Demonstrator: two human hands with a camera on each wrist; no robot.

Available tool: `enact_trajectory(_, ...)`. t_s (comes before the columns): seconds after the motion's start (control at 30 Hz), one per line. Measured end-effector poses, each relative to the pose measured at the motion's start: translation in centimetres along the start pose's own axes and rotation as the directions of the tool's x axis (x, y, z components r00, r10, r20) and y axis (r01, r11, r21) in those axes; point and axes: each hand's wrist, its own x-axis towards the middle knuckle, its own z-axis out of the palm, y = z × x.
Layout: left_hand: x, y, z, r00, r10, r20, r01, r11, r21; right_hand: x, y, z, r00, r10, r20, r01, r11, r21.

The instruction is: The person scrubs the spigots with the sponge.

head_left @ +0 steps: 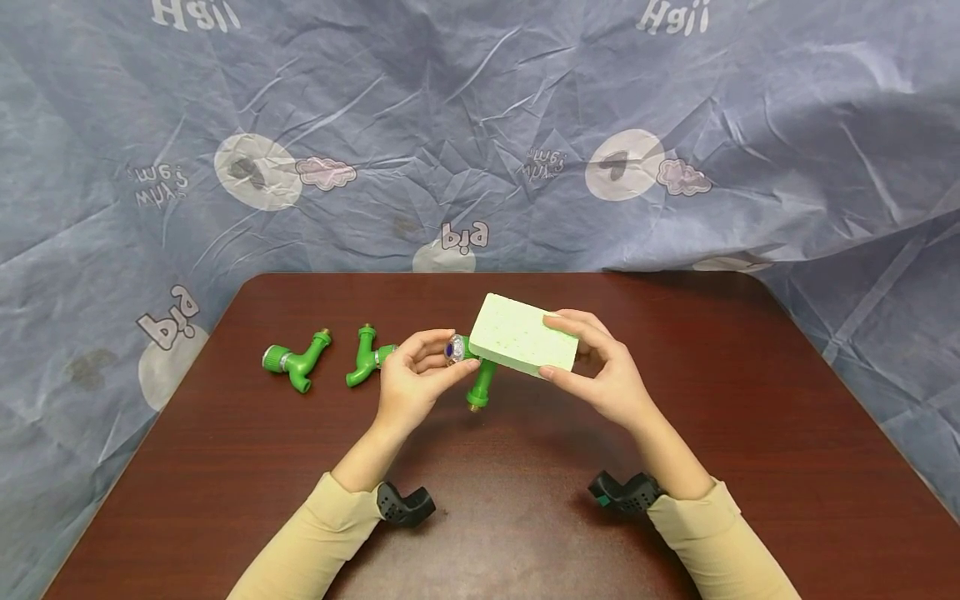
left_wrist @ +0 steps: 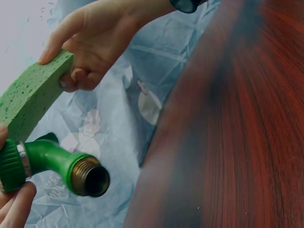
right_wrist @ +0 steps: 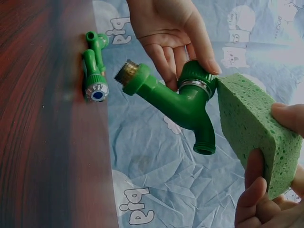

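My left hand (head_left: 416, 377) holds a green faucet (right_wrist: 183, 107) by its ribbed knob, thumb on one side and fingers curled on the other. The faucet's brass threaded end (left_wrist: 90, 176) points away from the knob, toward me in the head view. A light green sponge block (head_left: 521, 335) is gripped at one end by my right hand (head_left: 603, 362), thumb and fingers on opposite faces. The sponge's far end is right at the faucet's knob and covers part of the faucet in the head view. Both things are raised above the table.
Two more green faucets lie on the brown table (head_left: 697, 375): one faucet (head_left: 298, 360) at the far left, the other faucet (head_left: 365, 358) just beside my left hand, partly hidden by it. A wrinkled blue-grey printed cloth (head_left: 480, 108) hangs behind the table.
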Motion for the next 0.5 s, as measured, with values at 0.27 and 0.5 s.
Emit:
enact_trajectory(0.27, 0.4, -2.7, -0.4, 0.993, 0.034, 0.115, -0.034, 0.999, -0.004, -0.1, 0.3, 0.0, 0.998, 0.058, 0.031, -0.058, 0.998, -0.005)
enact_trajectory(0.5, 0.5, -2.6, -0.7, 0.98, 0.028, 0.195, -0.026, 1.0, -0.012, 0.0, 0.4, -0.1, 0.997, 0.076, 0.021, -0.076, 0.997, 0.01)
